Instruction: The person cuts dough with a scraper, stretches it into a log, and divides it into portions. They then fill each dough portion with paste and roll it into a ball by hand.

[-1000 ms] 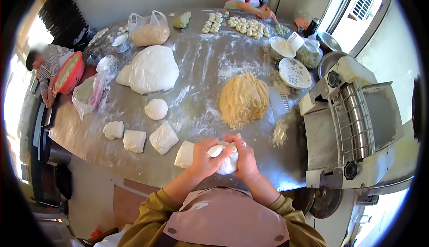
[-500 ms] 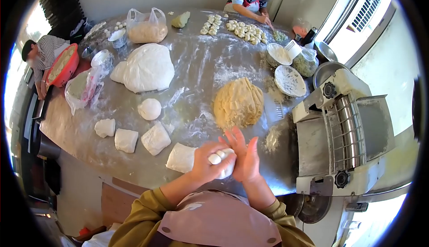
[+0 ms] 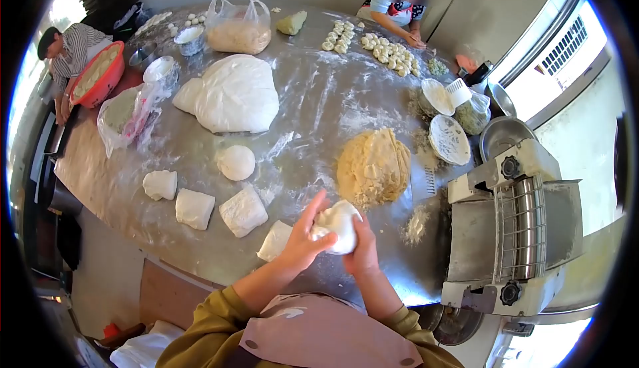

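Between my two hands, over the front of the table, is a smooth white piece of dough [image 3: 338,225]. My left hand [image 3: 299,243] holds it from the left, thumb across its lower side and fingers reaching up along it. Cupped round its right side is my right hand [image 3: 363,247], fingers partly hidden. A cut dough piece [image 3: 274,241] lies just left of my left wrist. Farther left are more pieces: one block [image 3: 243,211], another block [image 3: 195,208], a small lump [image 3: 160,185] and a round ball [image 3: 235,162]. Beyond my hands sits a yellowish crumbly dough mound [image 3: 373,168].
A large white dough mass [image 3: 229,95] rests on the floured metal table [image 3: 313,128]. To the right stands a roller machine [image 3: 522,228]. A clear scraper [image 3: 423,180] lies beside the yellow mound. Two people [image 3: 399,8] [image 3: 80,55] work at the far edge and left.
The dough was squeezed in my left fist with my right hand spread beside it; now both hands hold it, rounder and higher. The view has shifted, and the far person's hands have come together.
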### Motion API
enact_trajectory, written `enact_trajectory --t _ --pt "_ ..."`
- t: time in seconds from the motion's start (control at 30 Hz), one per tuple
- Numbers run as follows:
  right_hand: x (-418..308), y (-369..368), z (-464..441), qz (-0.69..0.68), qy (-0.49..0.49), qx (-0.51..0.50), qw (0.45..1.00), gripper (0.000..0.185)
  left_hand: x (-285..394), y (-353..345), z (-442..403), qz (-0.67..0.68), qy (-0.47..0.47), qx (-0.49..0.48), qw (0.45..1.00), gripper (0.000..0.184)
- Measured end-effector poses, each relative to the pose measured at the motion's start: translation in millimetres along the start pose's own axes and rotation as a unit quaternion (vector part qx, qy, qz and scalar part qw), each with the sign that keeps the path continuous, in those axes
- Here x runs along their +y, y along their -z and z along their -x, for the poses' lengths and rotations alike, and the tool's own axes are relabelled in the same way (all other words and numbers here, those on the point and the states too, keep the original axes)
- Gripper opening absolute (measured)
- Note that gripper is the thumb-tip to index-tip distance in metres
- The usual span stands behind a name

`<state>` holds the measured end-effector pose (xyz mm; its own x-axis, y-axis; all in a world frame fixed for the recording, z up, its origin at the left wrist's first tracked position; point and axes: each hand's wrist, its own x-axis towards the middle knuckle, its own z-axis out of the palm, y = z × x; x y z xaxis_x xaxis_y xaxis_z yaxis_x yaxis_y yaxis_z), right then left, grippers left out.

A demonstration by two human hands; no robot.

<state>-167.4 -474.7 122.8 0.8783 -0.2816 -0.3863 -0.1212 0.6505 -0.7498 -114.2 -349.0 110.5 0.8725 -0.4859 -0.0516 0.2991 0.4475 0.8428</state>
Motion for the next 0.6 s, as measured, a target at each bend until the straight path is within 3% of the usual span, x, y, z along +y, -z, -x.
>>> enact_trajectory --t 0.03,0.07,0.17,0.2,0.23,0.3,0.33,0.43,0.5,0.6 --pt "3.6 -4.2 -1.8 0.097 0.037 0.02 0.994 0.054 -2.5 2.9 -0.7 0.002 0.043 0.003 0.999 0.076" --pt "11.4 -5.1 -4.6 0.113 0.049 -0.006 0.992 0.055 -9.6 1.7 -4.4 -0.007 0.057 0.093 0.994 0.051" --pt "21.2 -35.2 -3.9 -0.012 0.03 -0.001 0.999 0.055 0.2 23.8 -21.1 0.0 0.056 0.18 0.982 0.023" --pt "26.4 -39.7 -7.4 -0.044 -0.008 0.022 0.999 0.056 2.0 26.4 -29.3 0.019 0.014 0.201 0.979 0.019" --pt "29.7 -44.6 -11.2 -0.084 -0.055 0.047 0.994 0.061 9.6 30.2 -33.7 -0.119 -0.102 0.164 0.974 0.019" --pt "32.4 -38.3 -18.0 -0.215 -0.198 -0.051 0.955 0.065 31.5 32.4 -39.1 -0.38 -0.317 0.066 0.866 0.018" --pt "36.8 -34.6 -24.6 -0.226 -0.224 -0.069 0.945 0.066 36.4 32.9 -40.0 -0.366 -0.329 0.006 0.871 0.02" --pt "32.5 -43.3 -49.0 -0.2 -0.183 0.025 0.962 0.062 34.0 60.4 -55.3 -0.41 -0.228 -0.047 0.882 0.032" --pt "23.6 -59.3 -76.6 -0.08 -0.026 -0.009 0.996 0.056 49.3 68.2 -72.5 -0.354 -0.296 0.041 0.886 0.054" --pt "17.5 -79.1 -120.4 0.075 0.169 -0.022 0.983 0.05 58.8 93.9 -72.2 -0.257 -0.257 0.098 0.926 0.066"
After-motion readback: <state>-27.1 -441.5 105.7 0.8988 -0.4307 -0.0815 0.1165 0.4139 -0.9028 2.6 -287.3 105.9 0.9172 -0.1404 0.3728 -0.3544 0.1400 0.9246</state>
